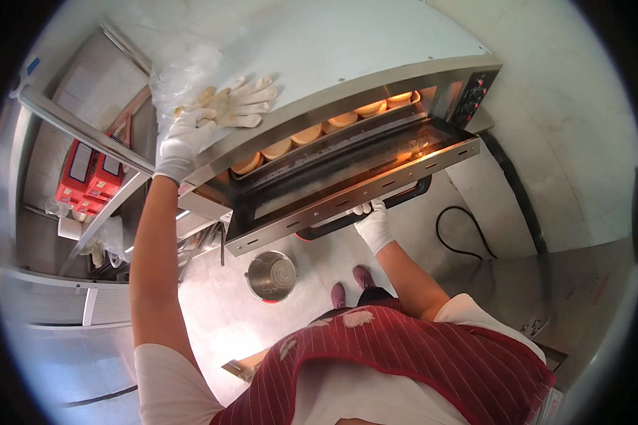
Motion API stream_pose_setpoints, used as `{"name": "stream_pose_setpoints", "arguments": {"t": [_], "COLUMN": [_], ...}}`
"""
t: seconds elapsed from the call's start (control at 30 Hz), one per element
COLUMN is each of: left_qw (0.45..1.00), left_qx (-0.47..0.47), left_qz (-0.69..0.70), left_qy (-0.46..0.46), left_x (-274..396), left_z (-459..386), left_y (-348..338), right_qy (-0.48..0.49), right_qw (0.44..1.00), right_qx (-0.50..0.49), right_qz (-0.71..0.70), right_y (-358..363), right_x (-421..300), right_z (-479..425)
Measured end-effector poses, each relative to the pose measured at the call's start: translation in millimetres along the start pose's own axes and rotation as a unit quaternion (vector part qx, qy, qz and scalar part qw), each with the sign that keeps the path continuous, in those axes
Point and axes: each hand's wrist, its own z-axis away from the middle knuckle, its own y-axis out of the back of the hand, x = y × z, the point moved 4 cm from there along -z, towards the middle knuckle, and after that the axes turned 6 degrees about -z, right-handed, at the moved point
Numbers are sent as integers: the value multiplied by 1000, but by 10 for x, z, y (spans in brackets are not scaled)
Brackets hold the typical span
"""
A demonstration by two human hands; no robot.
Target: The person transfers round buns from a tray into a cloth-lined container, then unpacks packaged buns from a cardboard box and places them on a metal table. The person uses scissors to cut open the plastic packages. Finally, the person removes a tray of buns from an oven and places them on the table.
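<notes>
My right hand (373, 220), in a white glove, grips the black handle (329, 228) of a lowered glass oven door (345, 183). Behind the door, the lit oven chamber holds a tray (329, 146) of round golden baked goods (307, 134) in a row. At the oven's top left edge is my left hand (186, 139), also gloved in white. Its fingers touch or lie beside a loose pair of white gloves with yellowish patches (244, 103) on the oven top; whether it grasps them is hard to tell.
A metal bucket (272, 276) stands on the floor below the door. Clear plastic wrap (183, 74) lies by the gloves. Red boxes (90, 178) sit on a shelf at left. The oven's control panel (472, 98) is at its right end, and a black cable (460, 234) loops below.
</notes>
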Motion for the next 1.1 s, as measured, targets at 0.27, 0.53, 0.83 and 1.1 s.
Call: {"name": "stream_pose_setpoints", "arguments": {"t": [0.27,0.53,0.83,1.1], "left_qw": [986,996,953,966], "left_qx": [2,6,271,81], "left_qz": [-156,-78,-75,245], "left_qy": [66,-52,-115,-32], "left_x": [-327,32,660,1498], "left_z": [-126,-61,782,2103], "left_y": [-2,55,334,-944], "right_qy": [1,311,-414,-208], "right_qw": [986,14,778,930], "right_qx": [167,-95,-151,-95], "right_qz": [20,946,448,288], "right_y": [1230,1788,786,-1254], "right_x": [88,-25,125,527], "right_z": [-336,-551,979,677]}}
